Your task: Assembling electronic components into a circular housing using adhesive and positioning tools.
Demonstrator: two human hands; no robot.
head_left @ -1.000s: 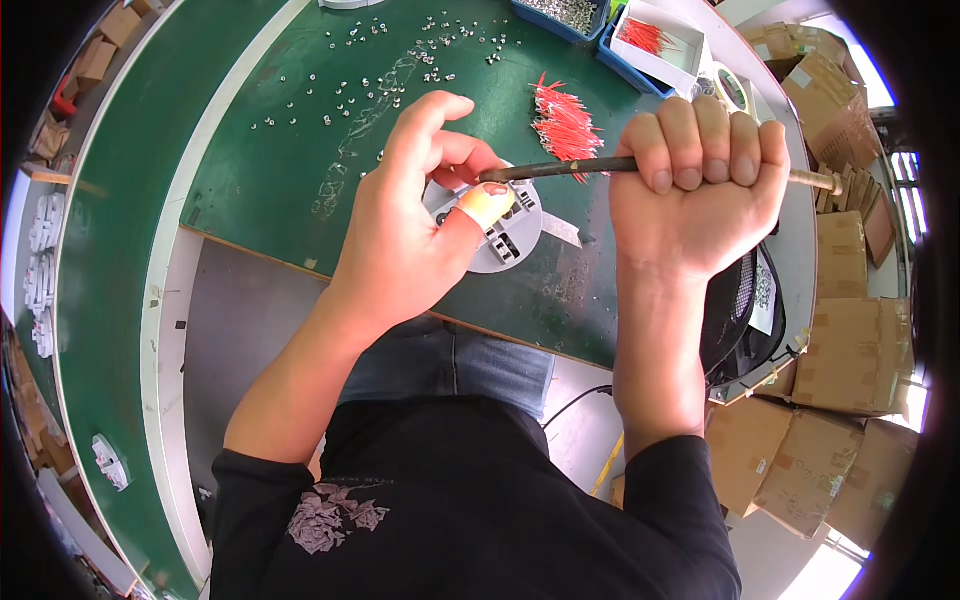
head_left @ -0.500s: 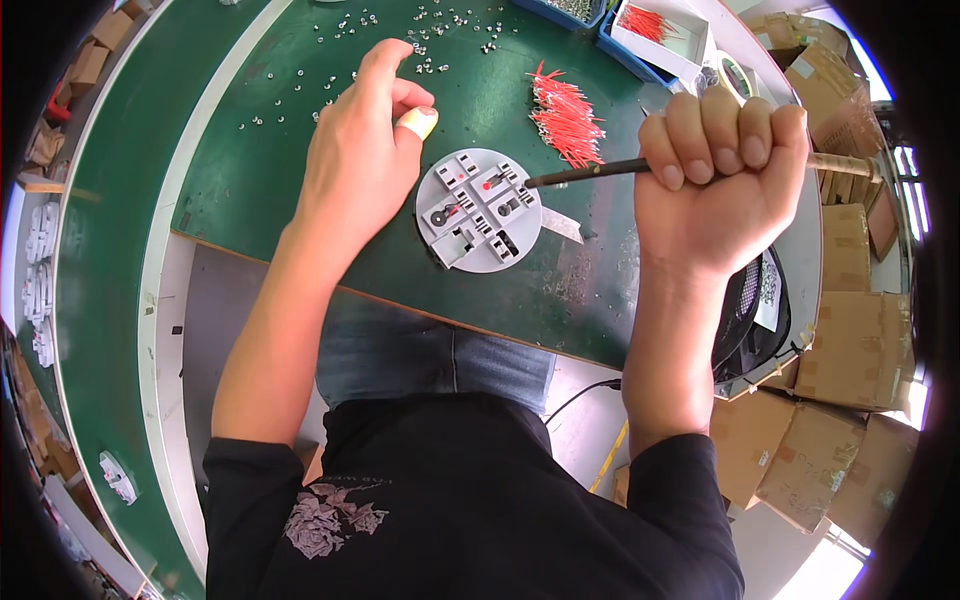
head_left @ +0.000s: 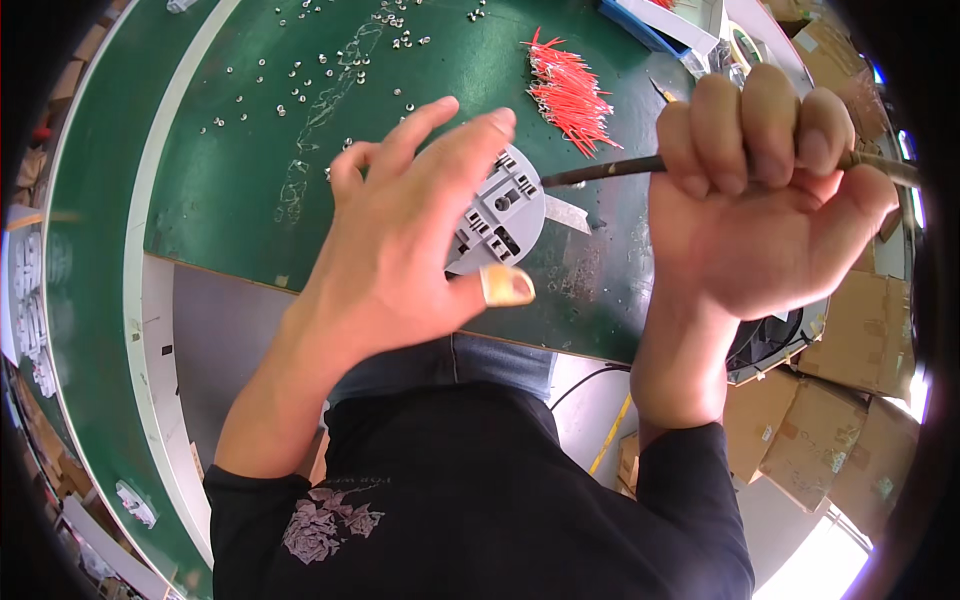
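My left hand (head_left: 395,245) is spread over the left part of a round grey plastic base (head_left: 524,222) lying on the green table. Yellow tape wraps its thumb, and nothing shows in its fingers. The base carries raised blocks and small metal contacts; its left portion is hidden under the hand. At the right, my right hand (head_left: 750,215) has its fingers curled round a long, thin, dark rod-shaped tool (head_left: 608,170), with the thumb held away. The tool's tip points left, close to the base's right rim. Whether it touches cannot be made out.
A pile of red wires (head_left: 570,95) lies beyond the base. Small metal parts (head_left: 297,88) are scattered at the far left. A blue bin (head_left: 640,28) stands at the back. Cardboard boxes (head_left: 850,345) are stacked right of the table (head_left: 230,190); a pale strip (head_left: 568,213) lies beside the base.
My left hand has moved right and nearer, from beside the base to over it, with its fingers spreading. My right hand has shifted slightly right, its thumb opening outward, still round the tool.
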